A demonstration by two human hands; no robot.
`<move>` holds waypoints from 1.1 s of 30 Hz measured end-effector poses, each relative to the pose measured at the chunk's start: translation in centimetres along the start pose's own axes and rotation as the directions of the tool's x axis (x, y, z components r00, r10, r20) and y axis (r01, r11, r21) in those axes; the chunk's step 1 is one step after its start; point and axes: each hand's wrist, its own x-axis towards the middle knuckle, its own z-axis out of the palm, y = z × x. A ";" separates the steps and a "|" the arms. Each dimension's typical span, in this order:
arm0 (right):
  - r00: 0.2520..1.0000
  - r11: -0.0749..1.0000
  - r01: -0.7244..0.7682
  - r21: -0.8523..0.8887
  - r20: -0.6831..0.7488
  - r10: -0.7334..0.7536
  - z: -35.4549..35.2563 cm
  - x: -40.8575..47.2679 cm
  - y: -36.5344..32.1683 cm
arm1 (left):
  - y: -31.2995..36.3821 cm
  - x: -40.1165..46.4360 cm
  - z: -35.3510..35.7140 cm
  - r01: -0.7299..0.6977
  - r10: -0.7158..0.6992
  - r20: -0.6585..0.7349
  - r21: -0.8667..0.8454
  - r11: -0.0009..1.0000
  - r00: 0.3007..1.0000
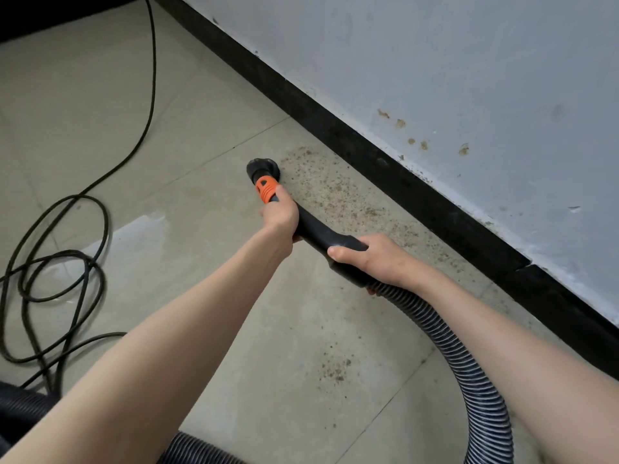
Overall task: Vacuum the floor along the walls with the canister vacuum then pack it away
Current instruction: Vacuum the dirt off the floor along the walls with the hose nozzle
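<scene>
Ribbed grey hose (475, 380) loops round from the bottom edge and runs up to the black handle (321, 237), so some slack should be kept there or the nozzle gets tugged off line. The handle's rear end, right where the hose joins, is gripped by the right hand (378, 259), fingers wrapped round it. Further up, the neck just behind the orange collar (266, 189) is held by the left hand (279, 217), also wrapped tight. So both hands are clamped on the same wand, a little apart.

The round black nozzle (261, 169) is set on the tiled floor (100, 128) at the left edge of a brown crumb patch (335, 189), which stretches along the black skirting board (402, 185). Most of that grit looks not yet picked up, so probably early days. Best results would be had with the nozzle kept flat and swept slowly rightward, tight to the skirting. A smaller scatter (335, 370) nearer the body shouldn't be missed.

The power cord (67, 262) lies coiled well to the left, worth being kept out from underfoot. The canister itself can't really be made out.
</scene>
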 end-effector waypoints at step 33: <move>0.951 0.980 -0.098 -0.172 -0.306 0.041 1.0 1.1 -1.2 | 2.7 4.0 3.1 0.008 -0.030 0.310 0.072 0.997 0.950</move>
